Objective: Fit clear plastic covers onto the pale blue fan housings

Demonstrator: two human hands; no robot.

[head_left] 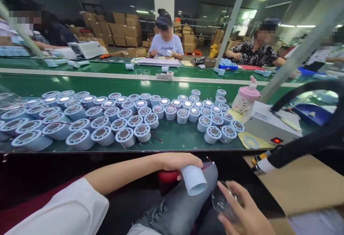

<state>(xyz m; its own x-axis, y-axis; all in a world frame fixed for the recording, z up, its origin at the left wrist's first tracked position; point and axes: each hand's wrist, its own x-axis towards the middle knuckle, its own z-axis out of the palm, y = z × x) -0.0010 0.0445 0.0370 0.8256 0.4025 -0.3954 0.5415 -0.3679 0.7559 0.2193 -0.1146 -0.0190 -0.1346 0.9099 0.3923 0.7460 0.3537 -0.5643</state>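
My left hand [176, 161] is wrapped round a light blue plastic cylinder housing [194, 180] above my lap. The housing is tilted, its hollow end turned down and to the right. Thin dark red wires [207, 163] stick out beside it near my fingertips. Lower right, my right hand [247, 211] grips a clear plastic cup [224, 201], a short gap away from the housing. The cup is see-through and somewhat blurred, so its exact shape is hard to make out. Many similar blue housings [125, 136] with slotted ring tops stand in rows on the green bench.
On the bench [174, 143] at right sit a grey box [266, 120] with a lit red switch and a pink-lidded jar [245, 97]. A black flexible hose [309, 145] arches over cardboard [301, 181]. Across the bench, several people [166, 45] work near clear cups [142, 73].
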